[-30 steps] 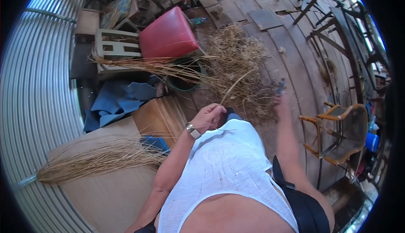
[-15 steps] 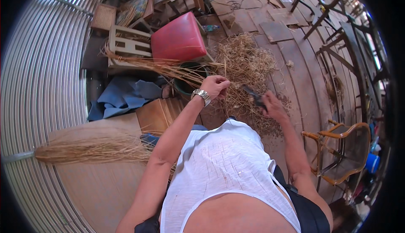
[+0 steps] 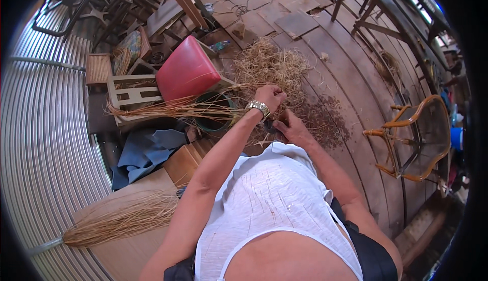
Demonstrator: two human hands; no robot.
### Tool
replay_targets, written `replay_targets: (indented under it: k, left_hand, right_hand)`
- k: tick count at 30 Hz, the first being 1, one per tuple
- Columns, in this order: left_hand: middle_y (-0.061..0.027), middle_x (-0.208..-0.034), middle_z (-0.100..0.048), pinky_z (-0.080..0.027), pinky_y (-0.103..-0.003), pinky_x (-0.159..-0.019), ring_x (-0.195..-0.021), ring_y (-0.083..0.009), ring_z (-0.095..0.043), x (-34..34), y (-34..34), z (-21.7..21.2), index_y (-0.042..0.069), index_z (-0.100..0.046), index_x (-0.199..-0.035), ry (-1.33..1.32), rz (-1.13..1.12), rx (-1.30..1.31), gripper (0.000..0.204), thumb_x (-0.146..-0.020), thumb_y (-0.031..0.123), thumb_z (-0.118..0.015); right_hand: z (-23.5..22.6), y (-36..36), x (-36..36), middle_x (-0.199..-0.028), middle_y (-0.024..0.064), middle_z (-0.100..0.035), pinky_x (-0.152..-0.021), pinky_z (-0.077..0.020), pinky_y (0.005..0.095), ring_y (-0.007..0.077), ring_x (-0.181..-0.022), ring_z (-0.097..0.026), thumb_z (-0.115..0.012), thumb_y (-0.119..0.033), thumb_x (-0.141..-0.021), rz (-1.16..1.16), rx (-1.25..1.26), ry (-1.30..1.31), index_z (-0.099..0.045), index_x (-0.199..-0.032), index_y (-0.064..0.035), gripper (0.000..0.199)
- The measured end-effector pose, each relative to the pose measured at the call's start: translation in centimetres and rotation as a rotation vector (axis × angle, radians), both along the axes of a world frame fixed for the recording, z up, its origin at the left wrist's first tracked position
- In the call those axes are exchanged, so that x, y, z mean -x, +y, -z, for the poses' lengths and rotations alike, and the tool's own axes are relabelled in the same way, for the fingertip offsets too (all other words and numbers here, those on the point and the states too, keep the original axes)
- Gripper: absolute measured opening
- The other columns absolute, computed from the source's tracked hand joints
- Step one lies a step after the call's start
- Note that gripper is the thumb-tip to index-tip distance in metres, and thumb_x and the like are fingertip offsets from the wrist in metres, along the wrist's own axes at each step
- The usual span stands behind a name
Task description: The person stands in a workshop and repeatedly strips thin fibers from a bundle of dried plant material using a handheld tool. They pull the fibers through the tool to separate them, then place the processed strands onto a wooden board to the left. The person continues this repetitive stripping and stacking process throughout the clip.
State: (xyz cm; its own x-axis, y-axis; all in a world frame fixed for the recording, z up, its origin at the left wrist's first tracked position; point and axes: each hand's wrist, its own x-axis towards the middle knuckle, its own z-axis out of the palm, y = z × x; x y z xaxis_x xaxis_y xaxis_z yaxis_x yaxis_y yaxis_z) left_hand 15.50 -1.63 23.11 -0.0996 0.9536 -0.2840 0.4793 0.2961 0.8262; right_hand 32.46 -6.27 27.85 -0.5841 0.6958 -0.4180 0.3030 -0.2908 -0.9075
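Note:
My left hand (image 3: 270, 97), with a metal-banded watch (image 3: 258, 108) at the wrist, is closed in a pinch on what looks like a thin cane strand, mostly hidden by the fingers. Just below and right of it, my right hand (image 3: 293, 127) grips a dark knife (image 3: 271, 126), its blade partly covered. The two hands nearly meet in front of my white shirt (image 3: 274, 189). Long cane strands (image 3: 168, 109) stretch leftward from behind my left wrist, over a dark green bucket (image 3: 211, 123). Beyond the hands lies a heap of curly shavings (image 3: 269, 67).
A chair with a red seat (image 3: 188, 72) lies tipped at left, near blue cloth (image 3: 147, 154). Another strand bundle (image 3: 122, 220) rests on a board by the corrugated metal wall (image 3: 51, 138). At right stands a cane-framed chair (image 3: 417, 138). Dark frames (image 3: 406, 32) line the far right.
My right hand has swung left with the knife, from apart to right beside my left hand. The view has turned, so the surroundings have shifted left.

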Motion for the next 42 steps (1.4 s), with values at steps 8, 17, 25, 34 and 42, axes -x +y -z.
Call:
replay_targets:
  k: [8, 17, 25, 34, 42]
  left_hand:
    - [-0.0160, -0.071, -0.064, -0.050, -0.038, -0.067, -0.070, -0.0312, -0.064, -0.6, -7.4, -3.5, -0.002, -0.061, -0.087, -0.075, -0.153, 0.240, 0.043, -0.086, 0.041, -0.063]
    - [-0.0126, -0.062, -0.052, -0.043, -0.035, -0.056, -0.057, -0.0215, -0.052, -0.6, -9.6, -1.4, 0.000, -0.058, -0.079, 0.015, -0.017, -0.030, 0.036, -0.094, 0.033, -0.056]
    - [-0.0099, -0.080, -0.064, -0.046, -0.032, -0.064, -0.070, -0.0159, -0.058, 13.7, -32.3, -5.7, 0.003, -0.065, -0.092, 0.023, -0.014, 0.452, 0.028, -0.094, 0.030, -0.058]
    - [-0.0025, -0.097, -0.065, -0.044, -0.025, -0.051, -0.062, -0.0094, -0.057, 8.2, -18.2, -0.5, 0.007, -0.052, -0.132, -0.569, -0.223, 0.391, 0.054, -0.094, 0.046, -0.054]
    - [-0.0029, -0.073, -0.060, -0.040, -0.027, -0.057, -0.061, -0.0116, -0.050, -0.5, -10.2, 0.9, 0.003, -0.061, -0.081, -0.338, -0.142, 0.212, 0.033, -0.094, 0.033, -0.057]
  right_hand:
    - [5.5, 1.2, -0.7, -0.055, 0.0030, -0.056, -0.045, -0.0449, 0.0281, 0.0096, -0.047, -0.055, -0.064, -0.030, -0.090, 0.301, 0.040, -0.113, -0.058, -0.074, -0.0032, 0.032]
    - [8.6, 3.5, 1.0, -0.057, 0.0039, -0.056, -0.038, -0.0385, 0.0275, 0.0111, -0.042, -0.050, -0.066, -0.033, -0.089, 0.392, 0.194, -0.134, -0.056, -0.072, -0.0061, 0.033]
    - [6.5, 17.4, -12.7, -0.055, 0.0010, -0.052, -0.030, -0.0285, 0.0232, 0.0077, -0.034, -0.041, -0.062, -0.036, -0.091, 0.580, 0.063, -0.256, -0.057, -0.083, -0.0109, 0.026]
    - [7.1, 5.6, -1.6, -0.054, 0.0024, -0.055, -0.035, -0.0359, 0.0256, 0.0098, -0.039, -0.049, -0.065, -0.035, -0.089, 0.345, 0.079, -0.194, -0.056, -0.073, -0.0071, 0.033]
    - [7.4, 2.1, 2.0, -0.053, 0.0017, -0.053, -0.033, -0.0321, 0.0237, 0.0080, -0.037, -0.045, -0.064, -0.033, -0.090, 0.314, 0.127, -0.214, -0.056, -0.076, -0.0086, 0.029]
